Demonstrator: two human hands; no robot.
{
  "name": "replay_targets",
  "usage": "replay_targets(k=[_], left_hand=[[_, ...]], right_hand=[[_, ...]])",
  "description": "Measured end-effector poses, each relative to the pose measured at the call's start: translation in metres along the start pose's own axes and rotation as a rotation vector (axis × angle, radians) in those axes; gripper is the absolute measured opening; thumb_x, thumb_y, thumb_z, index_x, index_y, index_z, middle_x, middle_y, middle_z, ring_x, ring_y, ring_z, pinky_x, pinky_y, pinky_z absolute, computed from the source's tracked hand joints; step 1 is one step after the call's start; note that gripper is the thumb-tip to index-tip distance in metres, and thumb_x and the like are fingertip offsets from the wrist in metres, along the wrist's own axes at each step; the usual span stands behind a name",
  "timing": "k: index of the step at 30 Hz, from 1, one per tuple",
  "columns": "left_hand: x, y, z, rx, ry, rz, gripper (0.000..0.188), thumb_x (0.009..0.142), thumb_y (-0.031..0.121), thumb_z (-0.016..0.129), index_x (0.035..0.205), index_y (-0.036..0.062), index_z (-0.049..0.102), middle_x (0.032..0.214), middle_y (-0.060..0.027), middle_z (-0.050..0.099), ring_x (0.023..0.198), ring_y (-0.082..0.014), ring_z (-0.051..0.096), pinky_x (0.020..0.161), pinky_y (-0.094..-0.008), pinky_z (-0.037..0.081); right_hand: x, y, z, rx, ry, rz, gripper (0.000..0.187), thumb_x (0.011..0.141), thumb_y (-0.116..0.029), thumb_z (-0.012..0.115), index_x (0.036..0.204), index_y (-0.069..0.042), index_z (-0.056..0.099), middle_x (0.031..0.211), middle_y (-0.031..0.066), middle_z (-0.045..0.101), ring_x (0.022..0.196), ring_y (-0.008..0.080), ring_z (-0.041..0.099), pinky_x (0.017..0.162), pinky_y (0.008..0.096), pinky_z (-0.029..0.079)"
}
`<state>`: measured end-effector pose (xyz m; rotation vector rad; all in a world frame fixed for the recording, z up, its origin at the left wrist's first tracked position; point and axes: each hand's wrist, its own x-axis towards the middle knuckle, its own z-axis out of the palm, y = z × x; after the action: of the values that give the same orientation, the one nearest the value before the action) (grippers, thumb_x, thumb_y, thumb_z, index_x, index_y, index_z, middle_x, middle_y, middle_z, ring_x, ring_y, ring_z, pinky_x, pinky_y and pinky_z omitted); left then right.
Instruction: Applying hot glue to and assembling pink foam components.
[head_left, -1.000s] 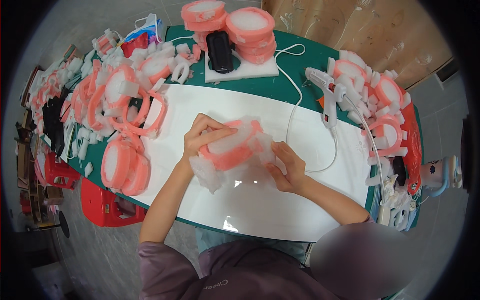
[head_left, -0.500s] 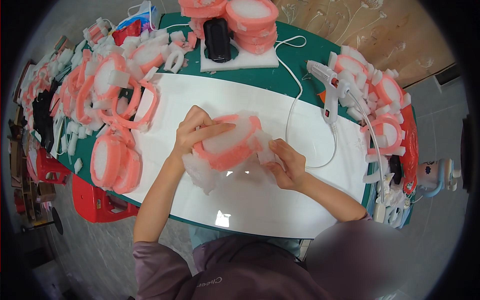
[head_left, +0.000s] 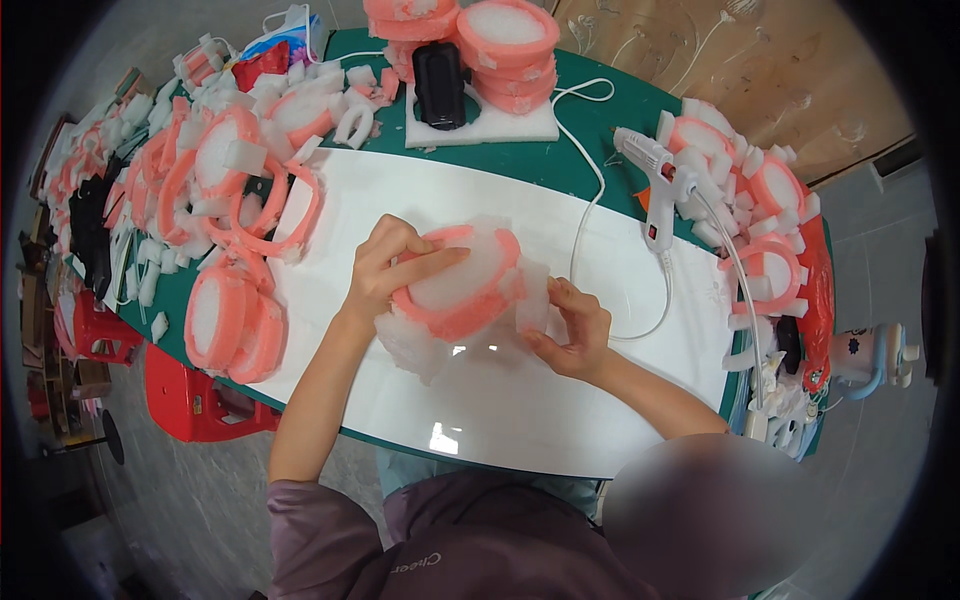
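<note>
Over the white board, my left hand (head_left: 395, 262) grips a pink foam ring (head_left: 462, 318) whose middle is filled with white foam. One finger stretches across the white filling and the rest of the hand closes on the left rim. A ragged white foam piece (head_left: 412, 350) hangs from the ring's lower left. At the right end, a small white foam block (head_left: 533, 290) stands against the pink rim. My right hand (head_left: 578, 328) holds that block by its outer edge, with fingertips at the top and the thumb lower down.
A white glue gun (head_left: 650, 185) with a trailing cord rests at the right. Pink-rimmed foam pieces (head_left: 510, 60) are stacked at the back beside a black tray-shaped object (head_left: 439, 88). Foam parts (head_left: 225, 155) pile up at the left. A red stool (head_left: 205, 395) stands below the table's left edge.
The white block has turned to stand more upright against the rim, and my right fingers have spread along its edge. The ring has shifted slightly right.
</note>
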<state>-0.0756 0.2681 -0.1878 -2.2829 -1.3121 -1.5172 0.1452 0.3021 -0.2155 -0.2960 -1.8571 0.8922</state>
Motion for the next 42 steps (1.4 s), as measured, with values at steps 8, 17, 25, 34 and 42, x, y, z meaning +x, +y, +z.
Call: replay_targets(k=[8, 17, 25, 34, 42], left_hand=[[-0.001, -0.004, -0.001, -0.099, -0.03, -0.093, 0.037, 0.049, 0.002, 0.068, 0.086, 0.0081, 0.068, 0.075, -0.0007, 0.052, 0.073, -0.017, 0.047, 0.063, -0.0241, 0.04], [-0.01, 0.002, 0.001, -0.121, -0.046, -0.202, 0.039, 0.052, 0.006, 0.066, 0.091, 0.0117, 0.069, 0.077, -0.0026, 0.052, 0.075, -0.0186, 0.048, 0.064, -0.0263, 0.043], [0.0, -0.004, 0.001, -0.06, -0.016, -0.147, 0.038, 0.058, 0.007, 0.063, 0.095, 0.0142, 0.067, 0.081, -0.0025, 0.056, 0.076, -0.0186, 0.049, 0.063, -0.0258, 0.042], [-0.006, 0.005, 0.0, -0.049, -0.043, -0.189, 0.041, 0.057, 0.007, 0.064, 0.097, 0.0151, 0.066, 0.089, -0.0047, 0.057, 0.084, -0.0213, 0.052, 0.071, -0.0287, 0.046], [-0.006, 0.005, 0.0, -0.049, -0.04, -0.168, 0.041, 0.056, 0.006, 0.063, 0.097, 0.0128, 0.065, 0.091, -0.0056, 0.059, 0.085, -0.0225, 0.052, 0.073, -0.0288, 0.045]], right_hand=[[0.01, -0.005, -0.003, -0.015, -0.068, -0.021, 0.047, 0.071, -0.004, 0.068, 0.113, -0.002, 0.047, 0.083, 0.0135, 0.057, 0.069, 0.022, 0.055, 0.062, 0.0257, 0.044], [0.002, -0.007, 0.001, -0.071, -0.082, 0.125, 0.045, 0.079, -0.005, 0.059, 0.12, -0.003, 0.041, 0.084, 0.0138, 0.056, 0.072, 0.0223, 0.057, 0.067, 0.0282, 0.045], [0.002, 0.004, 0.003, -0.13, -0.062, 0.138, 0.045, 0.085, -0.013, 0.053, 0.124, 0.0, 0.035, 0.094, 0.0166, 0.058, 0.077, 0.0223, 0.059, 0.07, 0.0286, 0.045], [0.006, 0.001, 0.007, 0.008, 0.009, 0.157, 0.042, 0.089, -0.017, 0.047, 0.125, 0.0, 0.035, 0.098, 0.0168, 0.058, 0.083, 0.0198, 0.058, 0.075, 0.0283, 0.044], [0.004, -0.011, 0.008, 0.243, 0.042, 0.339, 0.041, 0.088, -0.019, 0.048, 0.125, -0.004, 0.038, 0.087, 0.0084, 0.056, 0.072, 0.011, 0.051, 0.067, 0.0239, 0.042]])
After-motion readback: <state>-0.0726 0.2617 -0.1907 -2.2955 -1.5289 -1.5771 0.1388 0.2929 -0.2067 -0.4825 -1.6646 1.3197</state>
